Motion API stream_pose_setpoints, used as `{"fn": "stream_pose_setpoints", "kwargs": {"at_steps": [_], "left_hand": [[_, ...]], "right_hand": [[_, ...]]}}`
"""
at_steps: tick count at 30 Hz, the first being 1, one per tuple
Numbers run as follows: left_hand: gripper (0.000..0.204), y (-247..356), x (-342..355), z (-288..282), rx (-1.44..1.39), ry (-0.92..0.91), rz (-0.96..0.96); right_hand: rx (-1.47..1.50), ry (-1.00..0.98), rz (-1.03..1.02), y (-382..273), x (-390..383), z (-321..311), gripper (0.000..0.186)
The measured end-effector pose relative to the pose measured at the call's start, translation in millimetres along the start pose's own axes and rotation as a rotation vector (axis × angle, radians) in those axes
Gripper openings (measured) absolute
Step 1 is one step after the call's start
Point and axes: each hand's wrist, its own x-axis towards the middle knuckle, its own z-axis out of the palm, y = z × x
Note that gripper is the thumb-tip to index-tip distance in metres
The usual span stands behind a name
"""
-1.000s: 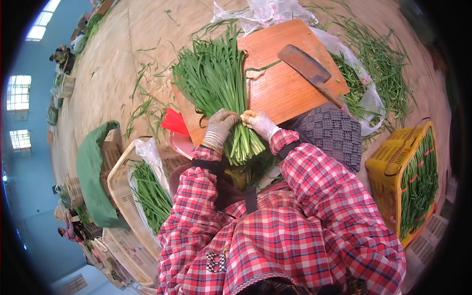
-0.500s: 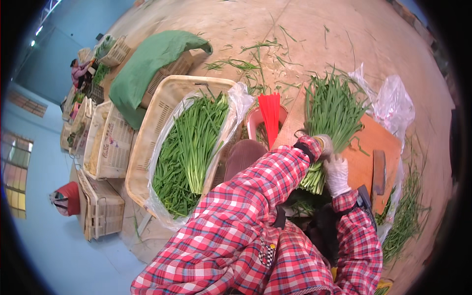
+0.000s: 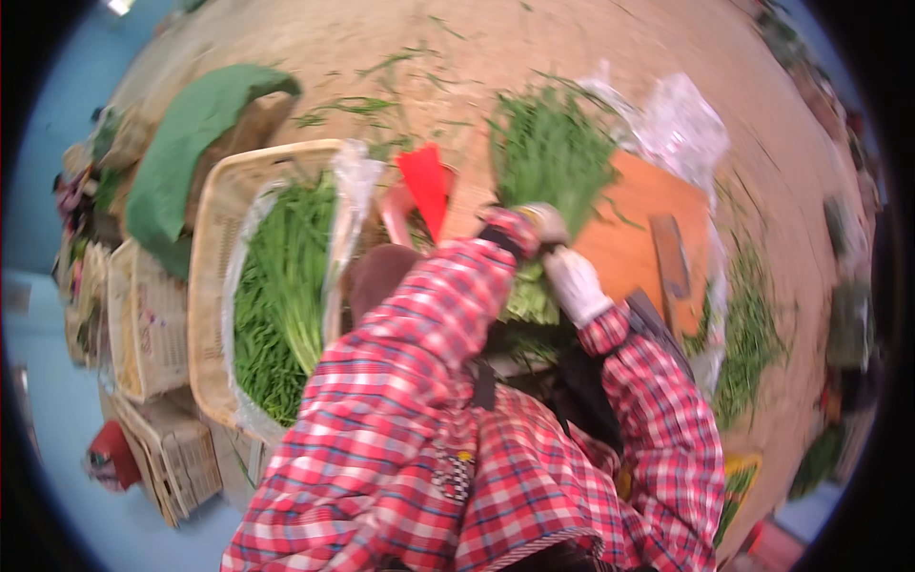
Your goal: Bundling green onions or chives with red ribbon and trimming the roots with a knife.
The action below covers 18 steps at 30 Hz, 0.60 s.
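A large bunch of garlic chives (image 3: pixel 553 157) lies across an orange board (image 3: pixel 624 248), its leaves pointing away from me and its pale cut stems toward my lap. My left hand (image 3: pixel 543 224), gloved, is closed round the bunch near its stem end. Right beside it, the fingers of my white-gloved right hand (image 3: pixel 577 284) are pinched together against the bunch. Whatever they grip is hidden and blurred. A broad-bladed knife (image 3: pixel 670 255) rests on the board to the right of my hands. Flat red strips (image 3: pixel 424 186) stand to the left of the board.
On my left, a cream plastic crate (image 3: pixel 214 200) lined with clear plastic holds more chives (image 3: pixel 286 286). A green cloth (image 3: pixel 181 162) covers something behind it. Crumpled clear plastic (image 3: pixel 681 124) lies beyond the board. Loose chives (image 3: pixel 753 324) litter the floor at right.
The whole view has swung rightward, so the scene sits further left and more of the right side shows. Both hands stay at the same part of the bunch.
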Motion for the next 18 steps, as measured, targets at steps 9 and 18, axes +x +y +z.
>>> {"fn": "stream_pose_setpoints", "kwargs": {"at_steps": [9, 18], "left_hand": [[0.027, 44, -42, 11, -0.676, 0.405, -0.569], [0.020, 39, -42, 22, -0.709, 0.520, -0.519]], "right_hand": [[1.865, -0.416, 0.908, 41, 17, 0, 0.018], [0.245, 0.269, -0.041, 34, -12, 12, 0.019]]}}
